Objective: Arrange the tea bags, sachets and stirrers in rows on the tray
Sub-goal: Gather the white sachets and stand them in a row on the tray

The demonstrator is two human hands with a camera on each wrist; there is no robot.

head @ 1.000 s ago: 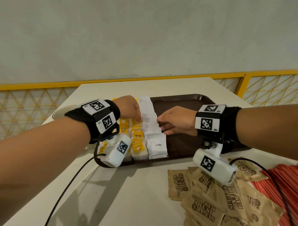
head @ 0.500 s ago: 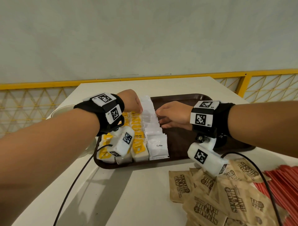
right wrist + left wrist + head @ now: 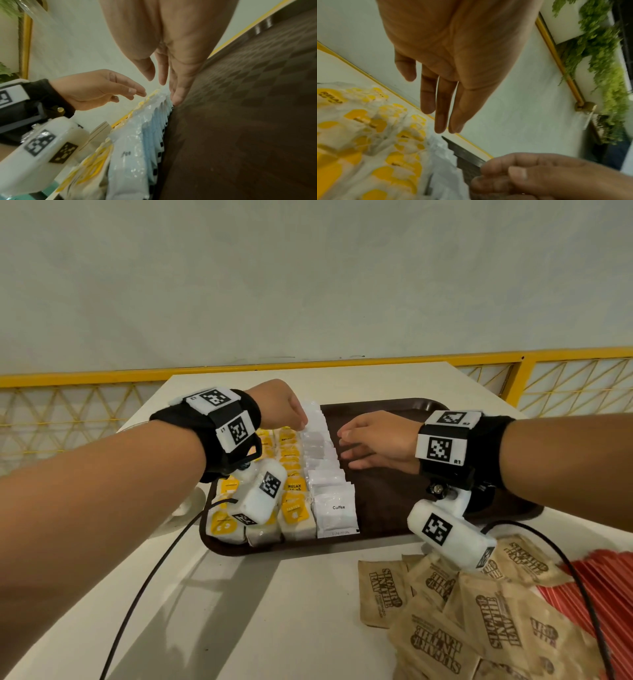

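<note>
A brown tray (image 3: pixel 394 508) holds rows of yellow tea bags (image 3: pixel 293 484) and one row of overlapping white coffee sachets (image 3: pixel 334 508). My left hand (image 3: pixel 291 412) hovers at the far left of the white row with straight fingers and holds nothing; the left wrist view shows the hand (image 3: pixel 443 108) over the tea bags (image 3: pixel 368 135). My right hand (image 3: pixel 373 440) lies on the row's right side. In the right wrist view, its straight fingertips (image 3: pixel 176 98) touch the edge of the white sachets (image 3: pixel 137 148).
Brown sugar sachets (image 3: pixel 479 611) lie in a loose heap on the white table at the near right, with red stirrers (image 3: pixel 609 587) beside them. The right half of the tray (image 3: pixel 240 135) is bare. A yellow railing (image 3: pixel 102 378) runs behind the table.
Both hands have shifted a little toward the far end of the white sachet row. The right hand's fingers have straightened along the row's edge.
</note>
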